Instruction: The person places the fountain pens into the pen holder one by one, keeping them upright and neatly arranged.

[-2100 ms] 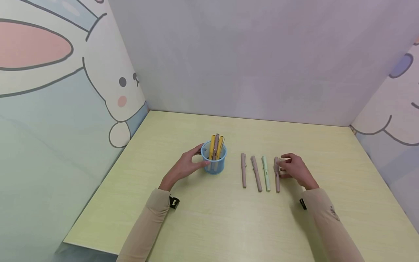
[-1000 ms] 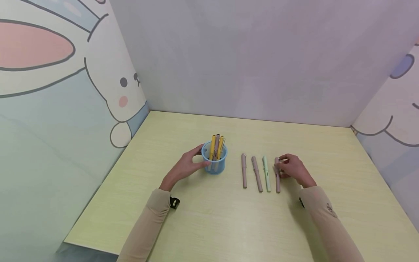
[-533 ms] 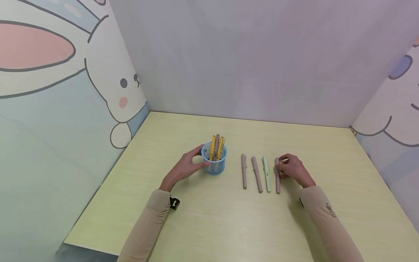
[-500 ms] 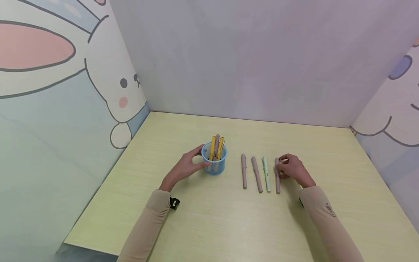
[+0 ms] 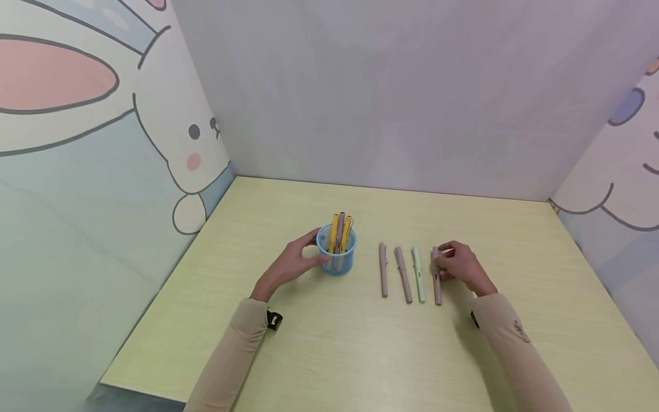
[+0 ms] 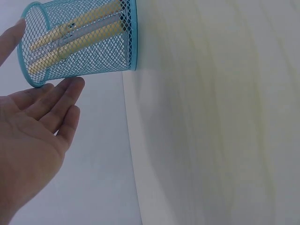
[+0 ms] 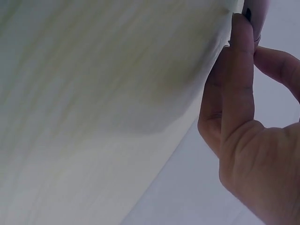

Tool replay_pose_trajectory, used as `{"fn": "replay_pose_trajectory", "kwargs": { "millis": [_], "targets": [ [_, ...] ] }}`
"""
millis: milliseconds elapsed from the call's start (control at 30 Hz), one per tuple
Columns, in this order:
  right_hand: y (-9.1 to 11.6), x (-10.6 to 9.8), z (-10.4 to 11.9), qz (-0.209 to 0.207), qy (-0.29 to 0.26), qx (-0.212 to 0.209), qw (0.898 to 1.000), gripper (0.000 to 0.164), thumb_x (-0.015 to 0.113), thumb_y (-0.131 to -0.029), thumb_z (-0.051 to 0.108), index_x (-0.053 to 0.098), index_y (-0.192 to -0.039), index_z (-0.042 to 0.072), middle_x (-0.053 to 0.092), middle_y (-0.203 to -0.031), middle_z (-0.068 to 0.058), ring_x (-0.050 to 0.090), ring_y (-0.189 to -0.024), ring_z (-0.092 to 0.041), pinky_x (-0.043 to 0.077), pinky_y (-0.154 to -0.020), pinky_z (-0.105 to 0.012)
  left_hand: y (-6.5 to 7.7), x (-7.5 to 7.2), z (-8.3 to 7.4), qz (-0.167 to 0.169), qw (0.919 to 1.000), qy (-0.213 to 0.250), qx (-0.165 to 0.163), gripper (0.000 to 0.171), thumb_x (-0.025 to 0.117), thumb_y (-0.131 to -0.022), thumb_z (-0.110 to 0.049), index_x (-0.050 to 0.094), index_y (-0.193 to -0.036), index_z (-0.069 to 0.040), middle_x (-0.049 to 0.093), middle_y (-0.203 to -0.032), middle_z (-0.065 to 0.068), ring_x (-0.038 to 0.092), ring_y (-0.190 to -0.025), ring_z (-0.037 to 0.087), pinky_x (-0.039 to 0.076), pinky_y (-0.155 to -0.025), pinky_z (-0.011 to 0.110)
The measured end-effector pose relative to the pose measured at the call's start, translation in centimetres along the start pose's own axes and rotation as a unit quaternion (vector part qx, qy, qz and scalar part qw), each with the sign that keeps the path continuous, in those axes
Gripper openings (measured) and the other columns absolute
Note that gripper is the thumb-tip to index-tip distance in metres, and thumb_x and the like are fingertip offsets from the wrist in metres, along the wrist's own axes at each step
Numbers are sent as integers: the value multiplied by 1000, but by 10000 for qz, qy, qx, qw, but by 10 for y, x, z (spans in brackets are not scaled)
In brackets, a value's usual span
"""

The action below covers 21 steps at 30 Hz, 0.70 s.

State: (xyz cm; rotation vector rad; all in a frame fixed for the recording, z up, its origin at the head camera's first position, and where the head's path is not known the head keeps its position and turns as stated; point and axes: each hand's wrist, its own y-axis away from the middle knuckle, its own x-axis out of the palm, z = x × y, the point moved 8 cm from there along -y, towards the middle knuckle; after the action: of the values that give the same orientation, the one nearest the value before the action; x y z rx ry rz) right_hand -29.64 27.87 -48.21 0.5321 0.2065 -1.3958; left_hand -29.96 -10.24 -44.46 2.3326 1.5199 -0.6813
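In the head view my left hand [image 5: 293, 263] holds a blue mesh pen cup [image 5: 337, 266] near its rim, thumb on the near side and fingers round the far side. Two yellow pens [image 5: 334, 228] and a mauve pen [image 5: 340, 226] stand in the cup [image 6: 89, 63]. To its right, two mauve pens [image 5: 383, 274] and a pale green pen [image 5: 419, 277] lie in a row. At the right end of that row, my right hand [image 5: 461, 266] pinches another mauve pen [image 5: 437, 289] by its upper part. The right wrist view shows this pen [image 7: 260, 18] between thumb and fingers.
All of this rests on a pale wood-grain table [image 5: 360, 355]. A plain light wall [image 5: 386, 103] rises along the back edge, and side walls with cartoon drawings [image 5: 175, 131] flank the table. Dark camera straps [image 5: 274, 320] show at the wrists.
My right thumb and fingers have closed in on the rightmost mauve pen, which has tilted very slightly. The left hand, cup and other pens stay where they were.
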Motion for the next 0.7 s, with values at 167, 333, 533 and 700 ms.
{"fn": "replay_pose_trajectory", "kwargs": {
  "millis": [167, 333, 533, 700],
  "targets": [
    [2, -3, 4, -108, -76, -163, 9998, 50, 56, -98, 1, 39, -140, -19, 55, -112, -28, 63, -86, -23, 61, -69, -36, 0, 0, 0, 6, 10000, 27, 11, 77, 75, -97, -38, 37, -161, -17, 57, -145, 6, 48, -138, 28, 35, -112, 60],
    [1, -7, 6, -271, -203, -449, 9984, 50, 54, -98, 0, 39, -142, -18, 52, -114, -27, 63, -87, -20, 61, -71, -37, 0, 0, 0, 11, 10000, 8, -2, 77, 74, -97, -38, 37, -162, -18, 57, -146, 5, 49, -137, 27, 34, -112, 60],
    [3, -10, 10, -390, -429, -784, 9952, 49, 58, -101, 3, 40, -143, -16, 52, -111, -25, 61, -89, -18, 62, -70, -38, 0, 0, 1, 12, 10000, 0, 12, 77, 74, -97, -38, 37, -162, -18, 57, -145, 5, 48, -137, 27, 35, -112, 60],
    [3, -13, 10, -483, -511, -918, 9933, 46, 57, -102, 3, 41, -142, -15, 51, -109, -24, 61, -87, -15, 62, -69, -38, 0, 0, 0, 13, 10000, 13, 62, 77, 74, -97, -39, 37, -162, -19, 57, -145, 4, 49, -137, 27, 35, -112, 60]
  ]
}}
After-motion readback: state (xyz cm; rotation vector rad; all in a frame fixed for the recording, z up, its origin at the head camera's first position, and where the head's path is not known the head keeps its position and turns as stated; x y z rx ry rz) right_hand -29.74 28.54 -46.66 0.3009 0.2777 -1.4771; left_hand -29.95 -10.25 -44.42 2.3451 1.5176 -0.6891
